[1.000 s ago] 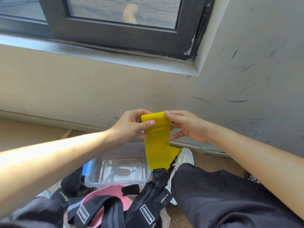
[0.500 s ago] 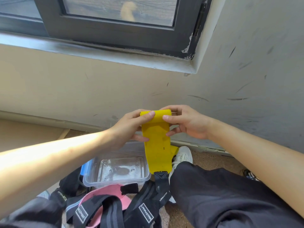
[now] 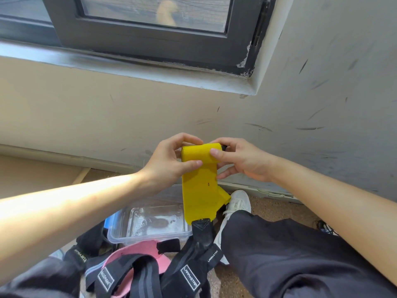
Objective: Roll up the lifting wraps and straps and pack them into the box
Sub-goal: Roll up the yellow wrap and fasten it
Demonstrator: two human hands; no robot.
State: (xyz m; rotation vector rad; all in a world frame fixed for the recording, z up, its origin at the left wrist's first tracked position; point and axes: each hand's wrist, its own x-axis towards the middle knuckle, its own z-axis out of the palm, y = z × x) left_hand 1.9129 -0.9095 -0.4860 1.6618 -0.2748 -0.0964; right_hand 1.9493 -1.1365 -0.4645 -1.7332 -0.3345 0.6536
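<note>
Scuffed wall [image 3: 107,117], dark window frame [image 3: 150,39], speckled floor [image 3: 279,209], box [image 3: 150,235], yellow wrap [image 3: 199,190]

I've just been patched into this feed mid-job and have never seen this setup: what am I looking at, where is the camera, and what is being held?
There is no machine here: a person works with two bare hands. The one picture comes from a camera worn on the head, looking forward and down. The left hand and the right hand pinch the rolled top of a yellow fabric wrap, whose loose end hangs down. Below it sits a clear plastic box; nearer the camera lie black straps with white labels and a pink wrap.
</note>
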